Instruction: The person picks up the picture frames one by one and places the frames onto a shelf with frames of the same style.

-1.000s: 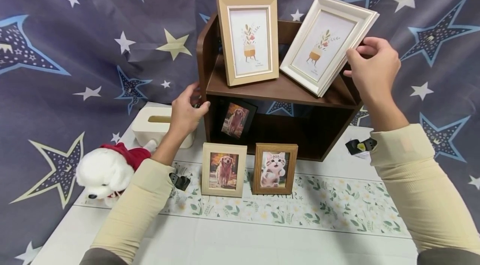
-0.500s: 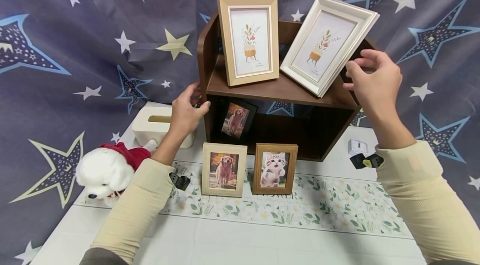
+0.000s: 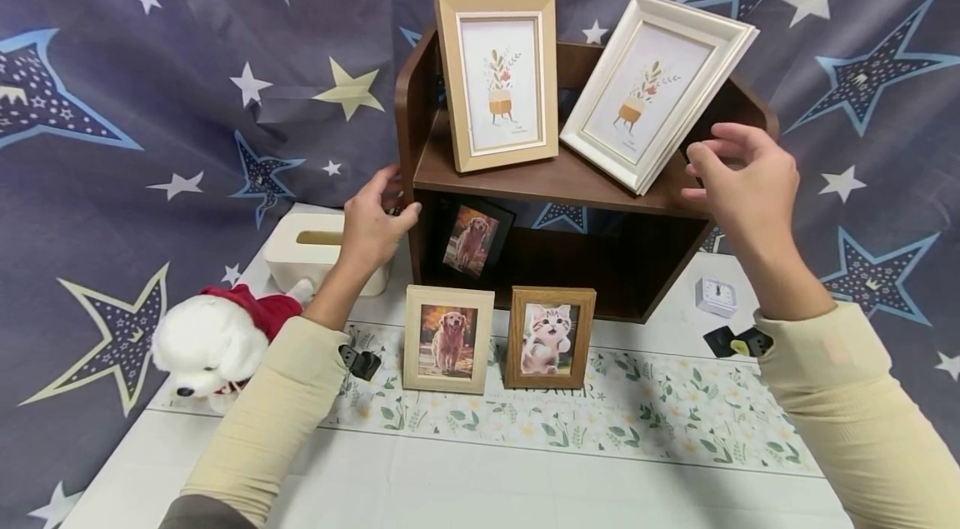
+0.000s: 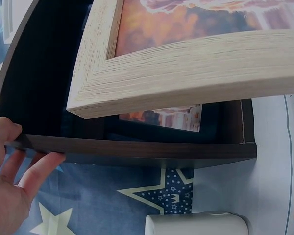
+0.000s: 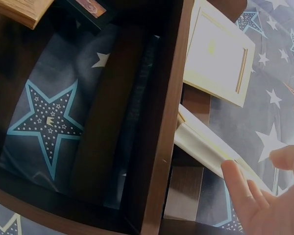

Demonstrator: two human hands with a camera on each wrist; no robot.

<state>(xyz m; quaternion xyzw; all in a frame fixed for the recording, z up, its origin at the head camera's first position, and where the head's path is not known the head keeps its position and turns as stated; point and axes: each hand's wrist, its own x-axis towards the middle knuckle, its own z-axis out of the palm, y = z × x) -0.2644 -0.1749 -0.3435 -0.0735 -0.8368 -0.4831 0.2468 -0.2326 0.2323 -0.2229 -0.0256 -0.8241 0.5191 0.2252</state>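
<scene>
My left hand (image 3: 375,219) grips the left side panel of the dark brown shelf (image 3: 600,194). In the left wrist view, thumb and fingers lie on either side of the panel edge. The right hand (image 3: 753,179), fingers loosely bent and holding nothing, hovers beside the shelf's right side. It is just right of a white picture frame (image 3: 652,92), apparently not touching it. That frame tilts to the right on the upper shelf. Left of it a tan picture frame (image 3: 497,158) stands nearly upright, with the same vase picture.
A black-edged dog photo frame (image 3: 471,240) leans in the lower compartment. On the table before the shelf stand a pale wood dog frame (image 3: 448,379) and a brown cat frame (image 3: 551,379). A tissue box (image 3: 288,258) and plush dog (image 3: 206,337) are left; a small clock (image 3: 716,296) is right.
My right hand has come off the white frame's right edge and moved down, uncovering the small clock. The white frame stays tilted. The left hand has not moved.
</scene>
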